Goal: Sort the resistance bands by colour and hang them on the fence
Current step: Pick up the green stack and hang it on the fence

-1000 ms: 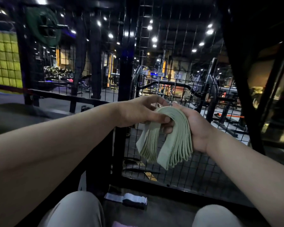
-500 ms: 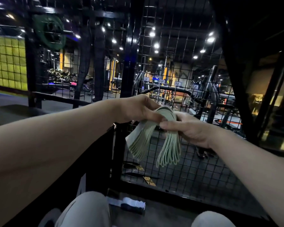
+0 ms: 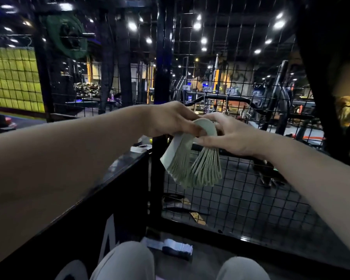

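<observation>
A thick bundle of pale green resistance bands [image 3: 192, 164] is folded over, its two halves hanging down in front of the black wire-mesh fence [image 3: 240, 190]. My left hand [image 3: 174, 120] grips the top of the fold from the left, thumb pressed on the bands. My right hand [image 3: 228, 136] holds the same fold from the right, fingers curled behind it. A stack of white and dark bands [image 3: 171, 246] lies on the floor between my knees.
A thick black post [image 3: 160, 93] stands just left of the bundle. A low black panel [image 3: 101, 199] runs along the left. Dark green bands [image 3: 66, 36] hang high on the mesh at upper left. Gym machines fill the space beyond the fence.
The bundle has stayed at the same height, close to the fence. My right hand has slid from beneath the fold to its right side, and the two halves now hang closer together.
</observation>
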{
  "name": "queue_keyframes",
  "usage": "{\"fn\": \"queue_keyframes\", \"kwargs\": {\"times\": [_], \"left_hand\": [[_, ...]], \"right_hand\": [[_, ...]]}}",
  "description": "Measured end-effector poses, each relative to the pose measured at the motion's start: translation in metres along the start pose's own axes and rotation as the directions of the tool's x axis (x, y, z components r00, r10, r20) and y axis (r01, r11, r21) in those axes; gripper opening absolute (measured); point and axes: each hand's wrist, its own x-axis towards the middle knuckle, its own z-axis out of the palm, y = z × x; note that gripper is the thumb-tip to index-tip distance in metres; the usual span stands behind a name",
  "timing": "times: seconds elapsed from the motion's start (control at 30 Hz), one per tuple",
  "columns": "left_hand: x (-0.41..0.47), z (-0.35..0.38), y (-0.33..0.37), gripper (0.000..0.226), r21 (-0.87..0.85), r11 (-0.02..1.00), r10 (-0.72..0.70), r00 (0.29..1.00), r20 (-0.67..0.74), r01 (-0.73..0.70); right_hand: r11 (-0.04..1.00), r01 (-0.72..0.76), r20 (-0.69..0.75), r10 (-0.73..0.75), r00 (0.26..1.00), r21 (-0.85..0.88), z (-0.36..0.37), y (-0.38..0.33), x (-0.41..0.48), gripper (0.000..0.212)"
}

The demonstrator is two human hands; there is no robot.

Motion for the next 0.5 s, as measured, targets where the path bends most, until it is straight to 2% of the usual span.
{"fn": "queue_keyframes", "kwargs": {"times": [0.33,0.5], "left_hand": [[0.047,-0.034,-0.037,0.033,-0.139,0.99,0.003,1.0,0.006,-0.002],[0.074,-0.057,-0.066,0.054,-0.188,0.982,-0.027,0.999,0.036,0.034]], "right_hand": [[0.986,-0.034,-0.009,0.033,0.999,-0.166,-0.007,0.011,0.07,0.048],[0.984,-0.047,0.05,0.057,0.997,-0.175,-0.013,0.02,0.117,0.052]]}}
